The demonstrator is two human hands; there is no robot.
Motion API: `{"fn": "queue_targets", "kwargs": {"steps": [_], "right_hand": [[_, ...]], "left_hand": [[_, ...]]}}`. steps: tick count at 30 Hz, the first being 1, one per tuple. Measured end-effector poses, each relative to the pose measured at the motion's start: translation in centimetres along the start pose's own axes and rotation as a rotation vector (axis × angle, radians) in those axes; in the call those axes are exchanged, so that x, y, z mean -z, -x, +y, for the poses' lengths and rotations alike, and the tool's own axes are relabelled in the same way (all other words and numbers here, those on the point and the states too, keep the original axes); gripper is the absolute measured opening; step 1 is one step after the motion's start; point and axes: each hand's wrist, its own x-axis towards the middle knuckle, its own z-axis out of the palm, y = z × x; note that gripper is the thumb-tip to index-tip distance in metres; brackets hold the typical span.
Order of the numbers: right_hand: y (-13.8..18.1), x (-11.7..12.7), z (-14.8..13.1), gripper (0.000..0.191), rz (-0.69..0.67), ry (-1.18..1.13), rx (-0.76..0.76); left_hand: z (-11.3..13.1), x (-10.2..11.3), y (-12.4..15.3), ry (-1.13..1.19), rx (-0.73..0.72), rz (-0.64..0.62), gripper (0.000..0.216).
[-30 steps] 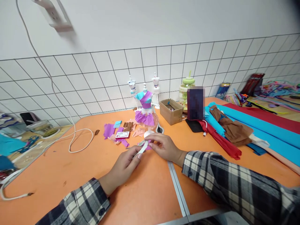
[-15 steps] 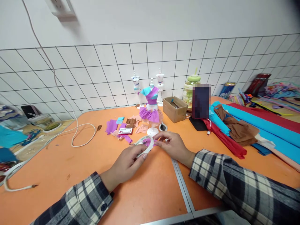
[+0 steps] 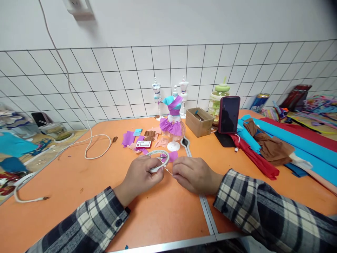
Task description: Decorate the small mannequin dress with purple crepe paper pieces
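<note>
My left hand grips a white roll of tape just above the orange table. My right hand is closed in a pinch on the strip of tape that runs out from the roll. Both hands are close together near the table's middle seam. Behind them stands a small mannequin in a purple and turquoise paper dress, with paper scraps lying to its left.
A cardboard box, a phone propped upright, a green-lidded jar and two bare mannequins stand at the back. Rolled paper sheets lie on the right. A white cable loops on the left.
My right hand has drawn back from the roll toward me, pulling a strip of tape out. The left hand kept hold of the roll and tilted it flatter.
</note>
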Motion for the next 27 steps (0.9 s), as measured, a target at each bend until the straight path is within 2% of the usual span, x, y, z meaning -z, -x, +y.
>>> {"fn": "queue_targets", "kwargs": {"steps": [2, 5, 8, 10, 13, 14, 17, 19, 21, 24, 25, 27], "right_hand": [[-0.1, -0.1, -0.2, 0.009, -0.024, 0.076, 0.056], [0.0, -0.6, -0.4, 0.017, -0.049, 0.101, 0.066], [0.0, -0.7, -1.0, 0.024, -0.021, 0.058, 0.085], [0.0, -0.4, -1.8, 0.025, 0.019, 0.01, 0.128], [0.1, 0.2, -2.4, 0.022, 0.048, -0.005, 0.163], [0.2, 0.5, -2.3, 0.021, 0.045, 0.032, 0.168], [0.4, 1.0, -1.2, 0.02, 0.027, 0.164, 0.131], [0.5, 1.2, -0.2, 0.02, 0.04, 0.208, 0.097], [0.6, 1.2, 0.3, 0.02, 0.064, 0.229, 0.088], [0.6, 1.0, 0.5, 0.021, 0.083, 0.228, 0.073], [0.6, 0.9, 0.4, 0.02, 0.088, 0.226, 0.067], [0.6, 0.6, 0.3, 0.019, 0.104, 0.231, 0.053]], "left_hand": [[0.6, 0.1, 0.0, -0.016, 0.024, 0.026, 0.021], [1.4, 0.1, 0.0, 0.063, 0.136, 0.022, 0.021], [0.8, 0.4, -0.2, 0.185, 0.286, 0.018, 0.023], [-0.7, 1.2, -0.5, 0.224, 0.422, 0.105, 0.024], [-3.9, 3.5, -0.9, 0.089, 0.6, 0.311, 0.031], [-4.9, 4.4, -0.9, 0.012, 0.638, 0.293, 0.034], [-7.1, 6.7, -0.7, -0.338, 0.762, 0.033, 0.042], [-8.0, 7.2, -0.4, -0.479, 0.842, -0.163, 0.047], [-8.5, 7.0, 0.1, -0.529, 0.887, -0.276, 0.047], [-8.6, 6.1, 0.5, -0.523, 0.862, -0.366, 0.045], [-8.3, 5.8, 0.5, -0.544, 0.829, -0.361, 0.046], [-7.0, 5.3, 0.2, -0.601, 0.702, -0.233, 0.049]]}}
